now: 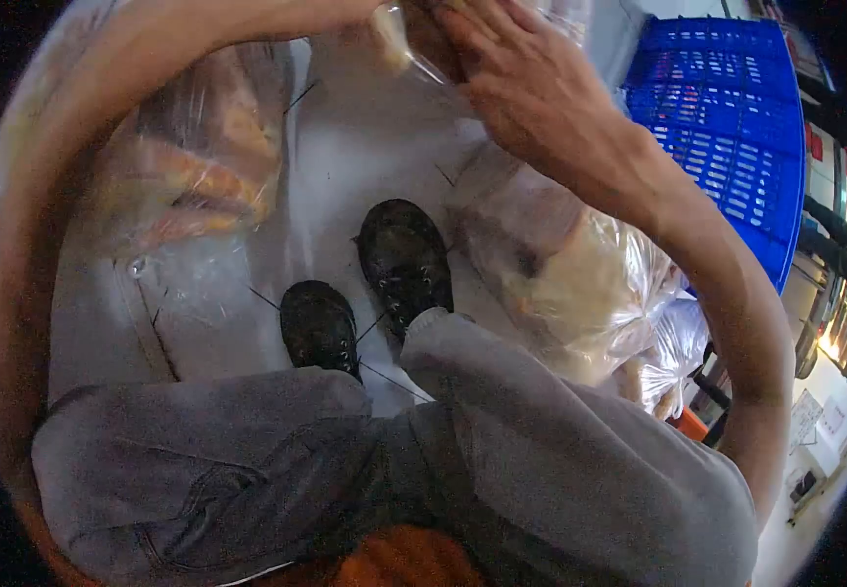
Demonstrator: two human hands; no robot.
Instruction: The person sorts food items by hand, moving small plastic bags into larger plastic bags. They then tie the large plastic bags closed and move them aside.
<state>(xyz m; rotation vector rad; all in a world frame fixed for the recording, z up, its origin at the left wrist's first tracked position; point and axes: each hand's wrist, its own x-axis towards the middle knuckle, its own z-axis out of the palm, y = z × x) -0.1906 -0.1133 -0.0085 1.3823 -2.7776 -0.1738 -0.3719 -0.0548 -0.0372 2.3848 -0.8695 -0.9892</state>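
Observation:
At the top edge, my right hand (502, 44) is bent over a clear plastic bag (396, 41) with brownish contents, fingers curled down onto it and their tips cut off or hidden. My left forearm (179, 34) arches across the upper left to the same bag. The left hand itself is almost wholly beyond the top edge, so its fingers do not show. Below my right wrist lies a filled, knotted clear bag (580, 284) with pale yellowish contents. Under my left arm is another clear bag (213, 171) holding orange-brown pieces.
My dark shoes (404, 259) stand on a pale floor (345, 147) between the bags. A blue slatted crate (717, 127) stands at the upper right. A smaller tied bag (676, 342) lies by my right knee. Shelving with assorted items (839, 215) runs along the far right.

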